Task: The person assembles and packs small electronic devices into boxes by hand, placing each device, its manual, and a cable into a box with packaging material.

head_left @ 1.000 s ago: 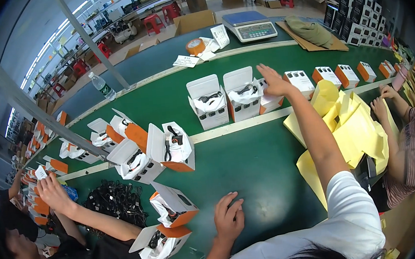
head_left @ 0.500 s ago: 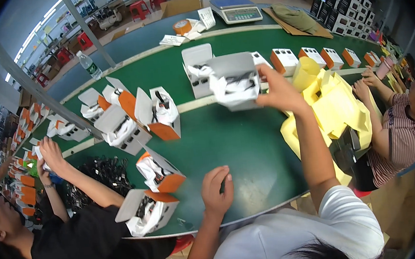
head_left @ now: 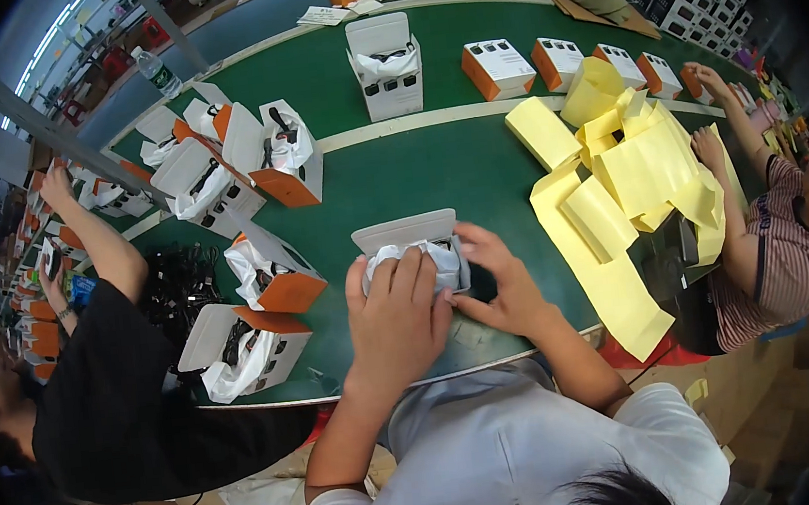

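A small open carton [head_left: 405, 221] stands on the green table right in front of me, its grey-white lid flap raised on the far side. White wrapping [head_left: 447, 266] fills it, with something dark showing at the right. My left hand [head_left: 393, 317] lies over the opening, its fingers bent down onto the wrapping and hiding much of it. With my right hand [head_left: 510, 286] I grip the carton's right side, thumb low near the front and fingers at the back corner. The carton's front is mostly covered by my hands.
Several open cartons [head_left: 283, 157] with white-wrapped contents stand to the left, beside a heap of black cables [head_left: 174, 289]. Another open carton [head_left: 392, 69] and several closed ones [head_left: 499, 68] line the far strip. Yellow sheets [head_left: 606, 223] are piled right. Co-workers sit on both sides.
My right hand has brought a carton down from the far strip to the table before me. My left hand has moved from the table edge onto its wrapping. The view has tilted downward.
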Demonstrator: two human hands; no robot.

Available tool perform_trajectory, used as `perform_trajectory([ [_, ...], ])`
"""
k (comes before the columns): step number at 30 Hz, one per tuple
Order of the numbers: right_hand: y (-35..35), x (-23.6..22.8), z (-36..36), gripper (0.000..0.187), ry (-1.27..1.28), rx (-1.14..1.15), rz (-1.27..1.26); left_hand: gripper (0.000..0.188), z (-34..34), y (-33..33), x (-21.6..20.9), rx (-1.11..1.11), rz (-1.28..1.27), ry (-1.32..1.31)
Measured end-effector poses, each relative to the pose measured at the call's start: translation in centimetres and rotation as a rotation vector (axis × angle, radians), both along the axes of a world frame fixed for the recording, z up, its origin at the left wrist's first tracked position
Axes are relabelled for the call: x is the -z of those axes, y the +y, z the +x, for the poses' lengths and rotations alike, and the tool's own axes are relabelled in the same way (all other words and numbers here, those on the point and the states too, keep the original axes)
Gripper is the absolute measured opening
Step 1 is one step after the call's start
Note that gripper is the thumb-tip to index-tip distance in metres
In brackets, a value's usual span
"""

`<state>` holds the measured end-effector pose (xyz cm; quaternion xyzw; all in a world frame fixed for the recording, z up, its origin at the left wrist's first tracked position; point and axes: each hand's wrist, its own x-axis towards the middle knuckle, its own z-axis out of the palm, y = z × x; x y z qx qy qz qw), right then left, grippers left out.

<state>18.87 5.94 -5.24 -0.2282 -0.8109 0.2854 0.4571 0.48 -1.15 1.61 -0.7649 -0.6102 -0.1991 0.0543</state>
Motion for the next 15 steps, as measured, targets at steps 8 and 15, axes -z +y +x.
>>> perform_trajectory([
  [8,-0.7,-2.7,-0.5,0.049,-0.233,0.024,-0.146,0.023,-3.5,-2.8,6.1,-0.052,0.616,-0.569],
  [15,0.1,-2.2,-1.0,0.038,-0.249,0.116,0.006,0.02,-5.1,0.4,4.4,0.177,0.127,-0.81],
])
